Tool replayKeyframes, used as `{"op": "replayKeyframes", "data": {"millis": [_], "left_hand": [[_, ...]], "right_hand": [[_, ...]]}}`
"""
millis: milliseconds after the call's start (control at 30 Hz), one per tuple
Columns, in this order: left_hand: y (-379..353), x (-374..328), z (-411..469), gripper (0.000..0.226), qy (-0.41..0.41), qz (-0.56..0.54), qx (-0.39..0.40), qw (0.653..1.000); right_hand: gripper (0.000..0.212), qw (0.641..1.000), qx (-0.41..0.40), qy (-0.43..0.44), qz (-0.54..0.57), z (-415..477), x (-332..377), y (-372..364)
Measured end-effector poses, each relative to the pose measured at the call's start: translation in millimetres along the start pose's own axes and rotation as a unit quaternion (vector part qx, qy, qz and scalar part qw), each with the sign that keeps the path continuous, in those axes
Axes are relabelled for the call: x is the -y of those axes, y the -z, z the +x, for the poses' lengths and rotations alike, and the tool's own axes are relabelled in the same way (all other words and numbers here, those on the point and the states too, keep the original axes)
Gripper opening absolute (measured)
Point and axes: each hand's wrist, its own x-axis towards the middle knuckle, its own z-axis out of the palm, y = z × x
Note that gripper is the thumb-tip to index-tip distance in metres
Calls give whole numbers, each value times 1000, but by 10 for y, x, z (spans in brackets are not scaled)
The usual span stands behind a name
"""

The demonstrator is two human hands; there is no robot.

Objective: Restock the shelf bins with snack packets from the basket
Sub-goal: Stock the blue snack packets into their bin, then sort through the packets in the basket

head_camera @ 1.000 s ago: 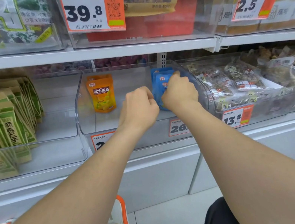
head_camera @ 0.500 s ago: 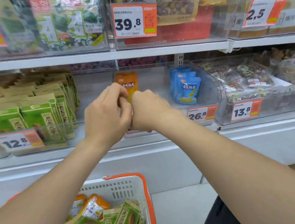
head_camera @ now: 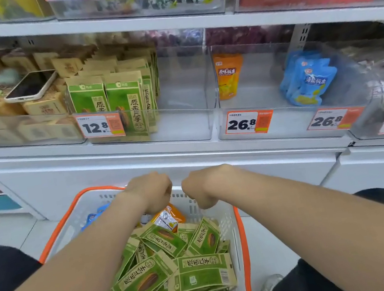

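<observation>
Fingers of the left hand [head_camera: 152, 192] and right hand [head_camera: 199, 188] curl under, unseen; any grip cannot be told. The basket [head_camera: 242, 238] is cut off at its near end.

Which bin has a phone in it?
The leftmost bin, full of brown packets: a phone lies on top of them. No other bin shows one.

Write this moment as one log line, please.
left hand: curled above orange packet, grip unclear | right hand: curled, nothing seen | basket: mostly green packets
</observation>
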Motion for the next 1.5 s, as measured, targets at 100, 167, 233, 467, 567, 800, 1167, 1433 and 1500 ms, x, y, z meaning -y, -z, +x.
{"op": "replayKeyframes", "data": {"millis": [100, 167, 233, 467, 567, 800, 1167, 1433, 1500], "left_hand": [[-253, 110, 74, 22, 30, -1, 73, 997], [-423, 181, 145, 24, 38, -14, 129, 991], [-583, 226, 208, 41, 38, -27, 181, 982], [-945, 212, 361, 66, 35, -90, 254, 962], [-1085, 211, 401, 64, 41, -95, 267, 958], [-1158, 339, 456, 34, 30, -154, 201, 967], [-827, 250, 378, 27, 60, -273, -33, 959], [-262, 48, 95, 27, 79, -476, -134, 866], [-129, -31, 29, 42, 96, -568, -146, 804]], "right_hand": [[10, 999, 13, 10, -35, 120, 30, -123], [16, 998, 21, 19, -49, 203, 42, -195], [25, 998, 35, 27, -54, 293, 63, -269], [30, 995, 56, 44, -71, 608, 128, -343], [17, 995, 52, 45, -79, 736, 146, -284], [6, 994, 62, 32, -88, 899, 130, -250], [12, 997, 56, -11, -43, 670, -33, -112], [27, 986, 14, -74, 147, 314, -347, 216], [39, 967, 43, -53, 247, 273, -415, 253]]}}
